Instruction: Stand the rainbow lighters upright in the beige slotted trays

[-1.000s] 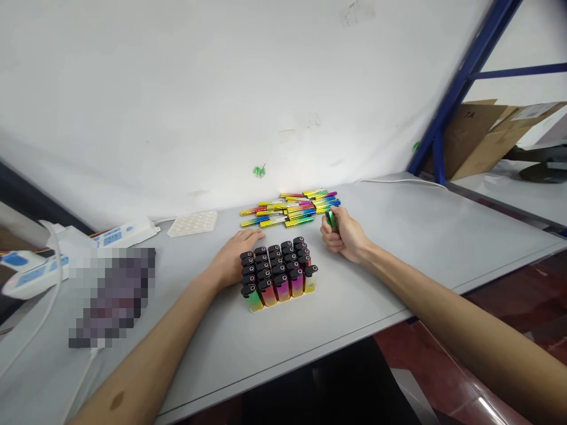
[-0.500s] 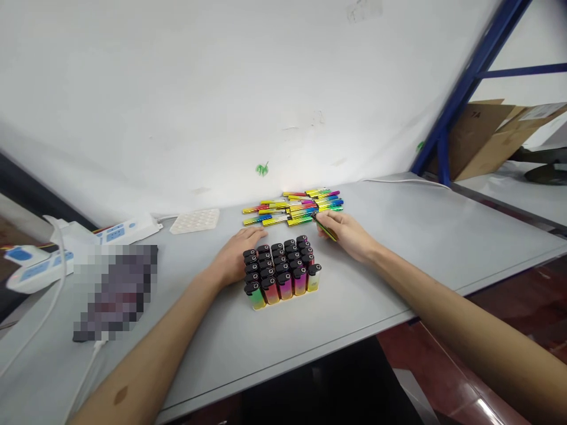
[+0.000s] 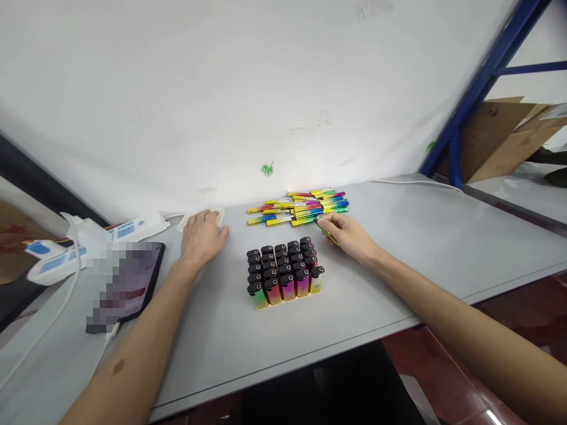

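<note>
Rows of upright lighters [image 3: 287, 283] with black tops and coloured bodies stand close together near the middle of the table. Behind them, by the wall, lies a loose pile of shiny metallic, coloured lighters [image 3: 305, 210]. My right hand [image 3: 348, 236] is closed on a yellow and dark lighter [image 3: 328, 234] at the pile's right front edge. My left hand [image 3: 202, 237], fingers spread, rests over a white dimpled tray [image 3: 182, 224] and covers most of it.
On the left are a phone [image 3: 139, 283] with a cable and white power strips [image 3: 137, 229]. The grey table [image 3: 248, 360] meets a white wall. A blue metal frame [image 3: 473, 94] and cardboard boxes [image 3: 500, 139] stand at the right.
My left hand has moved left and back, from beside the upright lighters onto the white tray. My right hand still holds its lighter by the pile. The view has shifted slightly.
</note>
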`<move>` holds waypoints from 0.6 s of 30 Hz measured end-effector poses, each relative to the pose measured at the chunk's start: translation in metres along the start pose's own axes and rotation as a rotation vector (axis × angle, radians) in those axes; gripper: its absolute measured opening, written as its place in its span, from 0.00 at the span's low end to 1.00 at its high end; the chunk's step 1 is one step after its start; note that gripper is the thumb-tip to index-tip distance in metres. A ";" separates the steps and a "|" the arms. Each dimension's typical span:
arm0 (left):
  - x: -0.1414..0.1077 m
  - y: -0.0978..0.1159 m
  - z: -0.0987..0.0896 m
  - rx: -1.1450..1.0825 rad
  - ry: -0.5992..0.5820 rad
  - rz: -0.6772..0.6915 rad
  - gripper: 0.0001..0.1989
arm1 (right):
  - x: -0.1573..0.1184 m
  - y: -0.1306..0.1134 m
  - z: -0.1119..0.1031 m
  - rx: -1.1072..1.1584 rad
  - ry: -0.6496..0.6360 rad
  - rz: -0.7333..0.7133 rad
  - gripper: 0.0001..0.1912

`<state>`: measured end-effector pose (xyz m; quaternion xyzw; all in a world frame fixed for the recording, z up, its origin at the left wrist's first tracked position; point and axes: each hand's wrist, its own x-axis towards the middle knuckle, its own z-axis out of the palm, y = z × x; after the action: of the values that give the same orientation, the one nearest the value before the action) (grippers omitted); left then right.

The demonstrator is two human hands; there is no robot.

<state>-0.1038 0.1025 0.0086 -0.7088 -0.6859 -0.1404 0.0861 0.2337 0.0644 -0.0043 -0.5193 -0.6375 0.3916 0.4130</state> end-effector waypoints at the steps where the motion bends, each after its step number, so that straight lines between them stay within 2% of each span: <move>1: 0.001 -0.007 0.003 0.014 -0.034 -0.012 0.29 | 0.000 -0.001 0.001 -0.010 0.005 -0.006 0.20; 4: 0.001 -0.013 0.007 0.022 -0.069 0.010 0.25 | -0.001 -0.002 0.002 0.020 -0.004 0.002 0.17; 9: -0.008 0.015 -0.006 -0.051 -0.153 0.184 0.23 | 0.000 0.002 0.001 0.061 0.013 0.047 0.10; 11: -0.014 0.029 -0.016 -0.194 -0.284 0.270 0.24 | 0.000 0.003 0.001 -0.043 0.032 0.004 0.08; 14: -0.020 0.044 -0.033 -0.383 -0.446 0.289 0.24 | -0.001 0.002 0.002 -0.285 0.020 -0.127 0.09; 16: -0.025 0.049 -0.043 -0.420 -0.458 0.270 0.24 | -0.002 0.003 0.005 -0.401 -0.016 -0.197 0.11; 18: -0.032 0.050 -0.051 -0.427 -0.379 0.216 0.25 | -0.002 0.004 0.008 -0.474 -0.054 -0.237 0.11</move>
<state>-0.0589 0.0541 0.0502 -0.7931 -0.5656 -0.1369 -0.1798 0.2281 0.0630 -0.0110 -0.5128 -0.7784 0.1940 0.3058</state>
